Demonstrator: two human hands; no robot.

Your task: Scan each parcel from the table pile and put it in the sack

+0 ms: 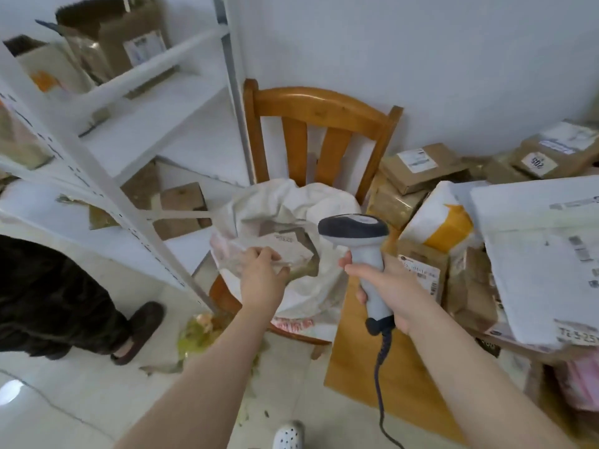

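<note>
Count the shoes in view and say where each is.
2. A dark slipper at left, below the shelving; a white perforated clog at the bottom edge. Others may be out of view.

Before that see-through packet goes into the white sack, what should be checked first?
1. Left hand has a grip on the clear-wrapped parcel: ok, fingers pinch it.
2. Sack mouth open: ok, it gapes on the wooden chair.
3. Parcel over the mouth: ok mostly; its left end overhangs the rim.
4. Parcel already scanned: cannot tell.
5. Barcode scanner secure: ok, right hand wraps its handle.
6. Table pile has more parcels: ok.
</note>
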